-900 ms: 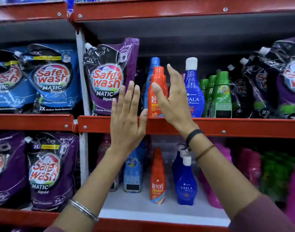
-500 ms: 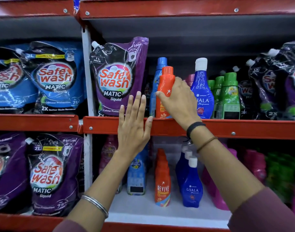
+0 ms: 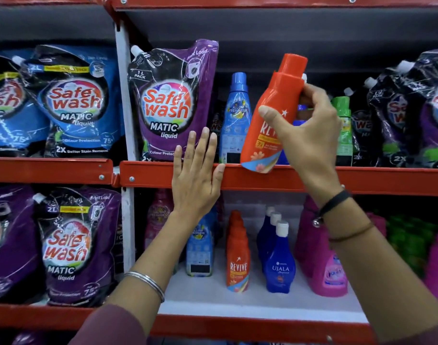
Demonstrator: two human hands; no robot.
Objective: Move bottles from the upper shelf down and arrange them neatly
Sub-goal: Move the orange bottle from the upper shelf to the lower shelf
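Observation:
My right hand (image 3: pixel 310 135) grips an orange Revive bottle (image 3: pixel 272 103), tilted right and lifted in front of the upper shelf's red front edge (image 3: pixel 377 181). My left hand (image 3: pixel 196 175) is open, its fingers spread flat against that edge to the left of the bottle. On the upper shelf a light blue bottle (image 3: pixel 235 118) stands upright, and a green bottle (image 3: pixel 343 125) shows right of my hand; a dark blue bottle is mostly hidden behind it. On the lower shelf (image 3: pixel 250 305) stand a row of orange Revive bottles (image 3: pixel 237 260) and a row of blue Ujala bottles (image 3: pixel 278 260).
A purple Safe Wash pouch (image 3: pixel 170 103) leans at the upper shelf's left end. A light blue bottle (image 3: pixel 200 250) and pink bottles (image 3: pixel 324 267) flank the lower rows. A white upright post (image 3: pixel 124 100) divides off the left bay of pouches (image 3: pixel 71 103). More pouches (image 3: pixel 412 110) stand at the right.
My right hand closed around the orange Revive bottle and lifted it up and forward off the upper shelf, tilting it. My left hand stayed at the shelf edge.

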